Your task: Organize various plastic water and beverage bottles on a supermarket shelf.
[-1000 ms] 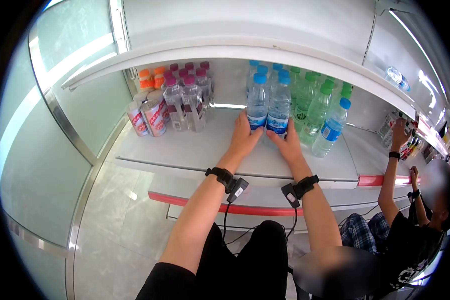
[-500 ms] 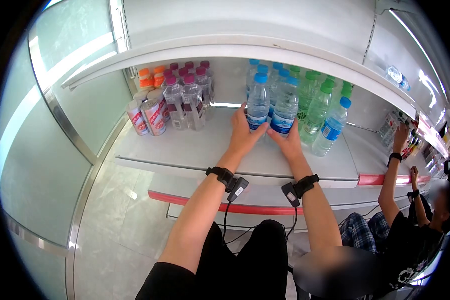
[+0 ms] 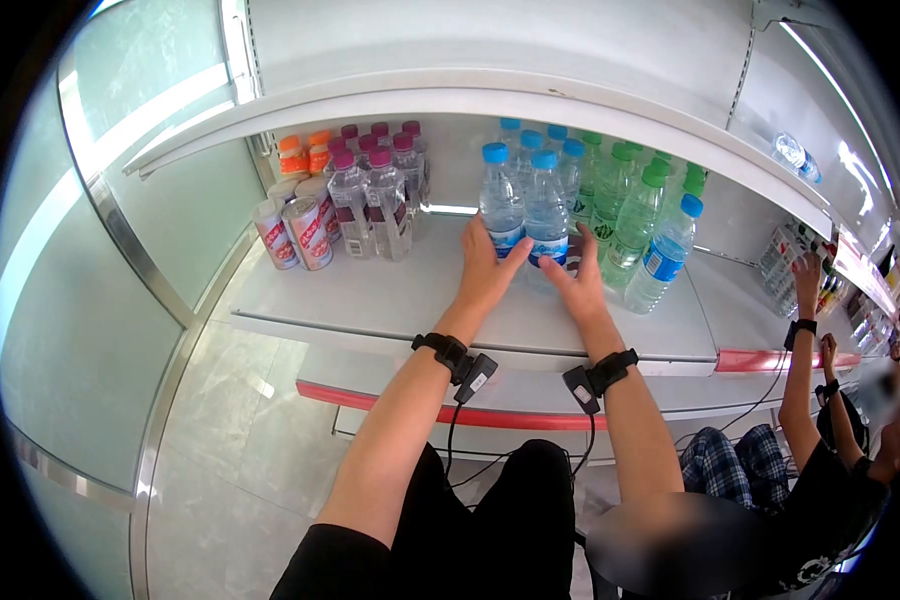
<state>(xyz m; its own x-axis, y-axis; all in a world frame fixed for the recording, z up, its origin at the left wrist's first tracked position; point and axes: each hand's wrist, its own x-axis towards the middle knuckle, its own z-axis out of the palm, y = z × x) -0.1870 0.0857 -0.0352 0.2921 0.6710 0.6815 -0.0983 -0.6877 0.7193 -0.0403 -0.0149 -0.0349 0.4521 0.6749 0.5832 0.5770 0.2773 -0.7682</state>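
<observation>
Two clear water bottles with blue caps stand side by side at the front of a shelf group, between my hands. My left hand point(image 3: 487, 268) curves around the left side of one water bottle point(image 3: 501, 195), its thumb across the front of the label. My right hand point(image 3: 582, 282) is at the other water bottle point(image 3: 546, 205), thumb on the front of its label and fingers along its right side. More blue-capped bottles point(image 3: 568, 172) stand behind them. Green-capped bottles point(image 3: 632, 225) are just right of my right hand.
On the left of the white shelf point(image 3: 410, 310) stand purple-capped bottles point(image 3: 385, 205), cans point(image 3: 307, 233) and orange-capped bottles point(image 3: 292, 157). Another blue-capped bottle point(image 3: 665, 255) stands at the right front. An upper shelf edge point(image 3: 470, 88) overhangs. A co-worker's hand point(image 3: 807, 275) reaches in at the far right.
The two front water bottles have shifted left, their caps most clearly. My right-hand fingers now show beside the right bottle. The co-worker's arm at right has moved slightly.
</observation>
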